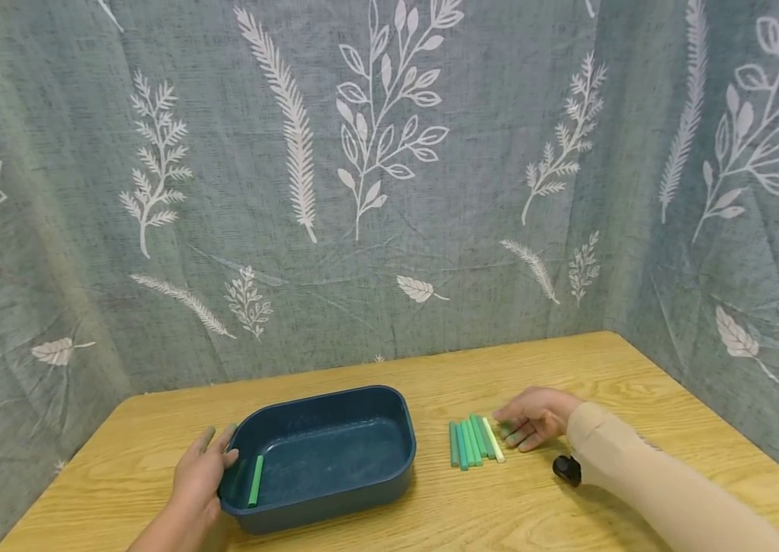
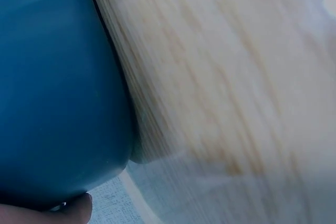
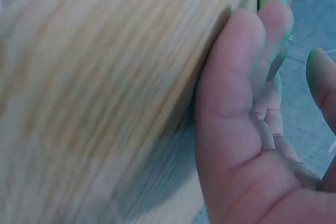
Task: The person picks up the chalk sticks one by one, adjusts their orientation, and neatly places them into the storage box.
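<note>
A dark blue rectangular dish (image 1: 334, 494) stands on the left of the table, with one green chalk stick (image 1: 255, 481) lying along its inner left end. My left hand (image 1: 199, 469) rests against the dish's left end, thumb at the rim and fingers extended; a fingertip (image 2: 79, 209) shows against the dish wall in the left wrist view. To the right of the dish, several green and teal chalk sticks (image 1: 470, 442) lie side by side, with a pale yellow one (image 1: 494, 440) at their right end. My right hand (image 1: 536, 418) is beside that yellow stick, fingers loosely bent, thumb apart, green dust on the fingertips.
The table (image 1: 527, 506) has a light wood-grain top. A grey-green curtain (image 1: 334, 307) with white leaf prints hangs behind it and at both sides. A small black device (image 1: 566, 469) sits at my right wrist, below the beige sleeve (image 1: 645, 468).
</note>
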Demonstrator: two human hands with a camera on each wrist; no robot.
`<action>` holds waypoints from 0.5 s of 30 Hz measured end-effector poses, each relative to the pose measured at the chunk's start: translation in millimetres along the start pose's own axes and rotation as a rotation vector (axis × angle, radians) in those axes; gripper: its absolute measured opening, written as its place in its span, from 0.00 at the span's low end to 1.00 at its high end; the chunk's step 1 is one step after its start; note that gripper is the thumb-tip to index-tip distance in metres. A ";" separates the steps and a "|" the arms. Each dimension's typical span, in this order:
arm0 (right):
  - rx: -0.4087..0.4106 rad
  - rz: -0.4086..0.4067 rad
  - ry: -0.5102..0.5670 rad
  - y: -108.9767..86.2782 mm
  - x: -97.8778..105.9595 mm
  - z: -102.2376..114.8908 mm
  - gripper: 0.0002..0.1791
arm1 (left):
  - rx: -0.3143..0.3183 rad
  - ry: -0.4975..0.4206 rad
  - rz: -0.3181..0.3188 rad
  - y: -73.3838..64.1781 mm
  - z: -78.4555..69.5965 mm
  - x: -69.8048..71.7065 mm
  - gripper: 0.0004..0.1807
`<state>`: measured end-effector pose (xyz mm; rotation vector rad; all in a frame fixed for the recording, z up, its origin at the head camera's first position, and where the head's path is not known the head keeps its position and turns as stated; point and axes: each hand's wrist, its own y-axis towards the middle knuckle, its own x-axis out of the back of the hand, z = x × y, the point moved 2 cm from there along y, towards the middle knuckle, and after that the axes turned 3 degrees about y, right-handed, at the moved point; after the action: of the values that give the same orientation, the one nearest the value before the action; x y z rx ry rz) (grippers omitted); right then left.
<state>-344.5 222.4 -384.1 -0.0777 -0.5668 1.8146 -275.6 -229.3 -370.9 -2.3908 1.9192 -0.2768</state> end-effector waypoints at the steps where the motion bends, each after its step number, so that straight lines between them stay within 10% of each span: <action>1: -0.008 -0.011 -0.004 0.7 -0.6 -0.3 0.20 | 0.001 -0.001 0.000 -0.2 0.3 0.1 0.37; 15: -0.036 -0.021 -0.198 2.6 -5.4 10.0 0.13 | 0.005 0.022 -0.001 1.3 0.1 -2.3 0.38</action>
<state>-348.4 213.6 -377.6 0.0839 -0.7376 1.8033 -277.4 -227.4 -371.4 -2.3958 1.9248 -0.3090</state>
